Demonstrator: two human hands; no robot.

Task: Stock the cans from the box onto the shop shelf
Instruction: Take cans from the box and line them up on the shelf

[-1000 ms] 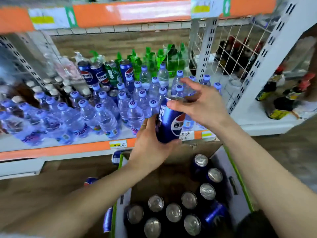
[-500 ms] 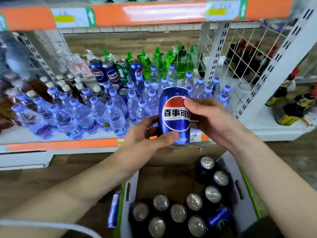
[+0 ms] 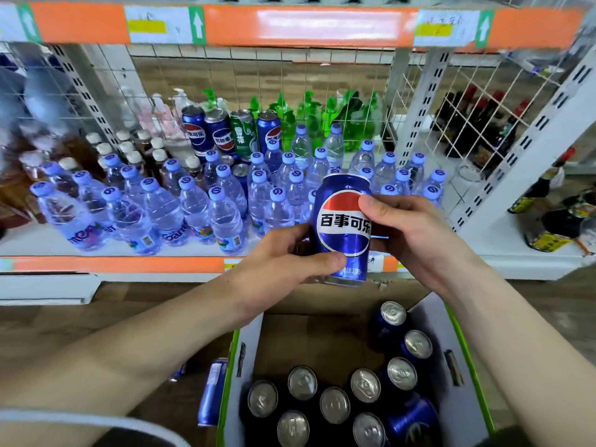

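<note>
1 blue can (image 3: 343, 232) upright, held above the box (image 3: 454, 369), in front of the shelf (image 3: 113, 264) edge. Left hand (image 3: 283, 256) grips its lower left side, thumb across the front; right hand (image 3: 409, 229) grips the right side, thumb on the logo. Box: 9 can tops visible upright, plus 1 can lying in the right corner. Shelf back row: 3 blue cans, 1 green can (image 3: 243, 133). Water bottles (image 3: 193, 204) too many to count.
</note>
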